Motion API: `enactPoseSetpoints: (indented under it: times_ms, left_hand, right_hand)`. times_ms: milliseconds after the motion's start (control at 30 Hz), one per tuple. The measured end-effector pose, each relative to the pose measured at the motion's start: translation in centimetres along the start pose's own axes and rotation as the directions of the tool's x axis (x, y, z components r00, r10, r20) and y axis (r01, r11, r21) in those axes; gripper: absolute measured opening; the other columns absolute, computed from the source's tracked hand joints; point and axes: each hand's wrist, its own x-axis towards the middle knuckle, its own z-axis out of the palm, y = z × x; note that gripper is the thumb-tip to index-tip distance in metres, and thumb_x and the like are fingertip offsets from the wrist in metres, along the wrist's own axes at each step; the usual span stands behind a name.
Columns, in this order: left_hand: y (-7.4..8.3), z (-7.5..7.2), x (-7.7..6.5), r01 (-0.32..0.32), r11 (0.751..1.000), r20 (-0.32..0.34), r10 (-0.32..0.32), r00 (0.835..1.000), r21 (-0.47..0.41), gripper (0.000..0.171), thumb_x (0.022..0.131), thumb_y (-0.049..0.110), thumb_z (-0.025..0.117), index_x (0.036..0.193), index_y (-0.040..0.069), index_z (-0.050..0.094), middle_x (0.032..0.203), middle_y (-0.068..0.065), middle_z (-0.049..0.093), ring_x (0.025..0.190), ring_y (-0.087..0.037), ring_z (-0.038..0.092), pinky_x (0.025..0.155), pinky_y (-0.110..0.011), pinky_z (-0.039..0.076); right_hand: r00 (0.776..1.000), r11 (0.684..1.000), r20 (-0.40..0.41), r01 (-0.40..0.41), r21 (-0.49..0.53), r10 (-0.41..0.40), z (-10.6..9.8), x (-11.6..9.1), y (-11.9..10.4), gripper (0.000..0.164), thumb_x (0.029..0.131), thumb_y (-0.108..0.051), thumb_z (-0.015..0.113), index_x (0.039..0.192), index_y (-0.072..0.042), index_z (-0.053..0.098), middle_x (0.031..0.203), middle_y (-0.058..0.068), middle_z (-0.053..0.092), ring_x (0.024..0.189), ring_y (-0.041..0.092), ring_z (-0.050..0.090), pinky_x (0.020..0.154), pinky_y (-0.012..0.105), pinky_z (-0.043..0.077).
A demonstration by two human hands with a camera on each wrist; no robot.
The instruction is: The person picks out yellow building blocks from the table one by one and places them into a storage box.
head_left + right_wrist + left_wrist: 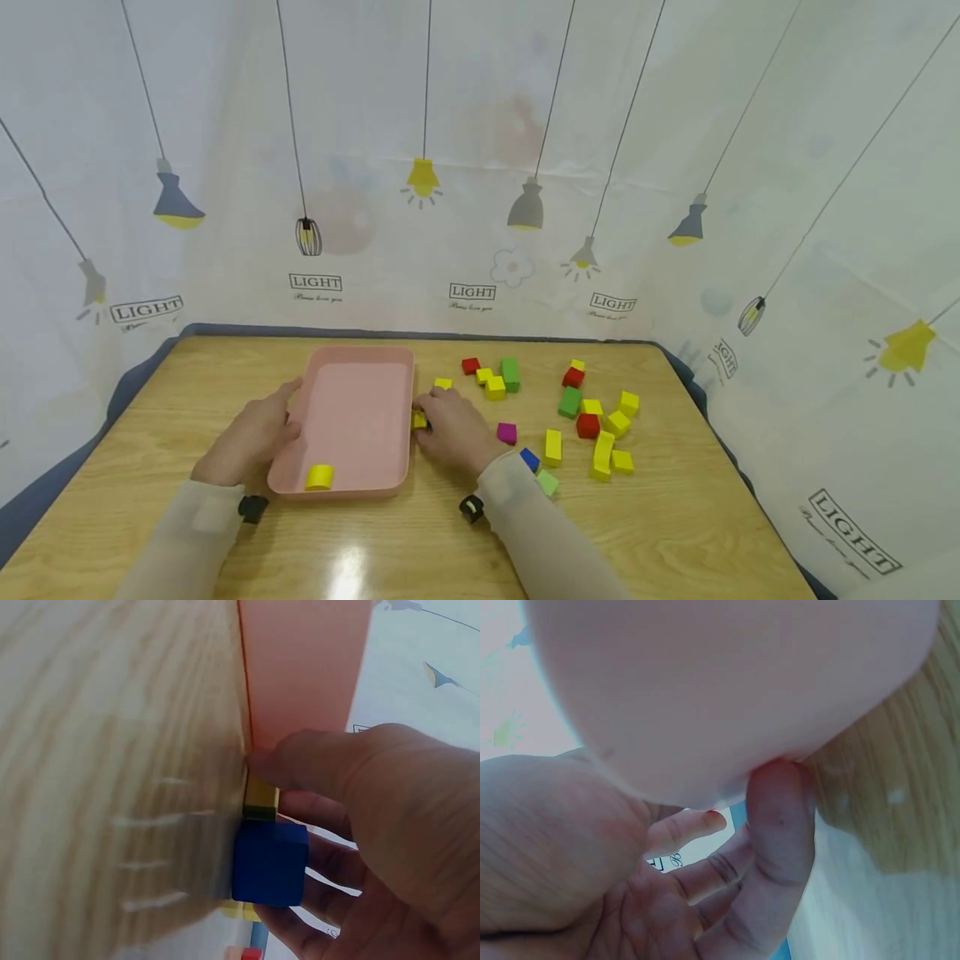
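Observation:
A pink tray (356,408) lies on the table, with a curved yellow block (319,477) in its near left corner. My left hand (251,437) grips the tray's left side; in the left wrist view, one finger presses the bottom edge of its wall. Just outside the right wall, my right hand (457,433) pinches a yellow block (262,801) between thumb and fingers. A blue cube (268,862) sits beside that block, in front of the other fingers. Past the fingertips, another yellow block (443,383) is partly hidden.
Loose blocks spread to the right: a purple cube (507,433), a blue block (529,459), a light green block (547,483), a red cube (588,426), a green block (510,375) and several yellow ones. A white printed curtain (480,250) hangs behind the wooden table (675,517).

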Motion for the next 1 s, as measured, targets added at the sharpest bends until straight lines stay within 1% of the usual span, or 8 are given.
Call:
enactPoseSetpoints:
  times_ms: [100,300,433,533,600,733,833,1000]
  left_hand:
    - [-0.01,0.12,-0.16,-0.002,1.0,-0.006,0.002,1.0,0.002,0.071,0.096,0.006,0.061,0.155,-0.006,0.022,0.081,-0.008,0.057,0.069,-0.022,0.053,0.064,-0.036,0.046]
    - [-0.05,0.03,-0.35,0.004,1.0,-0.001,-0.004,1.0,-0.007,0.072,0.096,0.006,0.061,0.155,-0.006,0.021,0.082,-0.009,0.057,0.069,-0.022,0.053,0.064,-0.036,0.046]
    - [0.02,-0.01,-0.32,-0.005,1.0,0.0,0.005,1.0,0.0,0.071,0.097,0.006,0.061,0.154,-0.007,0.022,0.096,-0.018,0.064,0.078,-0.026,0.057,0.076,-0.046,0.052]
    - [0.21,-0.1,-0.21,-0.008,1.0,0.005,0.008,1.0,0.005,0.07,0.097,0.007,0.061,0.154,-0.008,0.022,0.107,-0.025,0.064,0.085,-0.028,0.059,0.084,-0.052,0.052]
    - [0.36,-0.15,-0.11,-0.003,1.0,0.009,0.003,1.0,0.003,0.07,0.097,0.007,0.061,0.154,-0.007,0.022,0.109,-0.026,0.064,0.086,-0.029,0.06,0.085,-0.053,0.051]
    - [0.46,-0.2,0.01,0.004,1.0,0.012,-0.004,1.0,0.002,0.071,0.097,0.007,0.062,0.154,-0.007,0.022,0.11,-0.027,0.063,0.087,-0.03,0.06,0.086,-0.054,0.051]
    - [0.45,-0.15,0.02,0.027,1.0,0.022,-0.027,0.999,-0.006,0.071,0.098,0.008,0.061,0.155,-0.006,0.021,0.113,-0.028,0.062,0.088,-0.03,0.06,0.089,-0.055,0.05]
    - [0.11,0.0,-0.06,0.009,1.0,0.005,-0.009,1.0,0.003,0.07,0.098,0.007,0.061,0.154,-0.006,0.022,0.106,-0.023,0.064,0.085,-0.028,0.06,0.085,-0.053,0.051]
  right_hand:
    - [1.0,1.0,-0.004,0.008,-0.019,-0.008,0.16,0.07,-0.18,0.042,0.092,-0.032,0.074,0.132,-0.021,0.063,0.114,-0.005,0.059,0.099,0.014,0.051,0.093,0.033,0.049]
    - [1.0,0.999,-0.019,0.004,-0.037,-0.005,0.27,-0.02,-0.43,0.04,0.092,-0.03,0.074,0.13,-0.021,0.065,0.11,-0.005,0.058,0.096,0.014,0.052,0.091,0.033,0.049]
    - [0.999,0.999,-0.037,0.012,-0.032,-0.013,0.36,-0.06,-0.37,0.036,0.093,-0.027,0.073,0.127,-0.019,0.068,0.109,-0.004,0.059,0.096,0.014,0.053,0.09,0.033,0.05]
    - [0.999,1.0,-0.042,0.009,-0.025,-0.01,0.38,-0.05,-0.19,0.034,0.093,-0.026,0.073,0.126,-0.018,0.068,0.11,-0.003,0.06,0.097,0.015,0.053,0.09,0.033,0.05]
    - [0.999,1.0,-0.043,0.006,-0.023,-0.007,0.37,-0.01,-0.03,0.035,0.093,-0.025,0.073,0.127,-0.017,0.068,0.11,-0.003,0.06,0.097,0.015,0.053,0.091,0.033,0.05]
    - [0.999,1.0,-0.045,-0.005,-0.017,0.004,0.33,0.01,0.19,0.035,0.093,-0.025,0.073,0.127,-0.017,0.068,0.11,-0.003,0.06,0.097,0.015,0.053,0.091,0.034,0.049]
    - [0.999,1.0,-0.042,-0.017,-0.015,0.016,0.14,-0.01,0.17,0.035,0.093,-0.025,0.073,0.127,-0.018,0.069,0.111,-0.003,0.06,0.097,0.016,0.053,0.092,0.034,0.049]
    - [0.999,1.0,-0.039,-0.025,-0.018,0.024,-0.12,0.01,-0.01,0.036,0.093,-0.027,0.074,0.127,-0.018,0.069,0.111,-0.003,0.06,0.096,0.016,0.052,0.091,0.032,0.049]
